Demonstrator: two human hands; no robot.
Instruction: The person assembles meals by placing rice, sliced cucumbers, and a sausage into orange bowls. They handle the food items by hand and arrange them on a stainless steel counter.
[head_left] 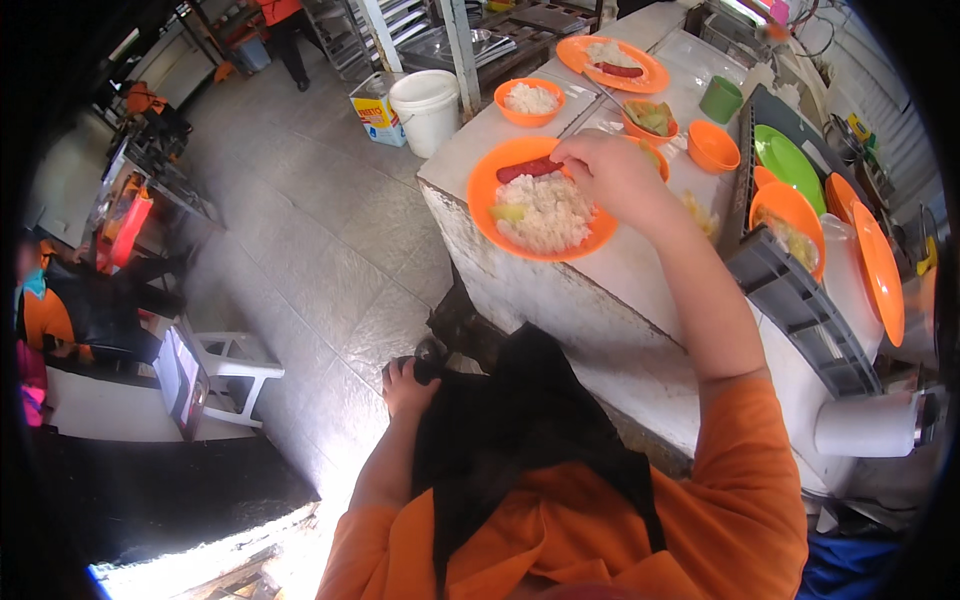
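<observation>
An orange plate (483,205) near the counter's front left corner carries a mound of white rice (548,215), a pale green slice (508,212) and a red sausage (528,168). My right hand (610,175) reaches over the plate's right side, its fingers pinched at the sausage's right end. Its palm hides part of an orange bowl behind it. Low at my left side, my left hand (408,388) rests beside my black apron, fingers apart over something dark that I cannot make out.
Beyond stand a rice bowl (530,102), a bowl of green slices (650,118), another sausage plate (640,75), an orange bowl (713,147) and a green cup (721,100). A grey rack (800,300) with plates borders the right. A white bucket (426,112) is on the floor.
</observation>
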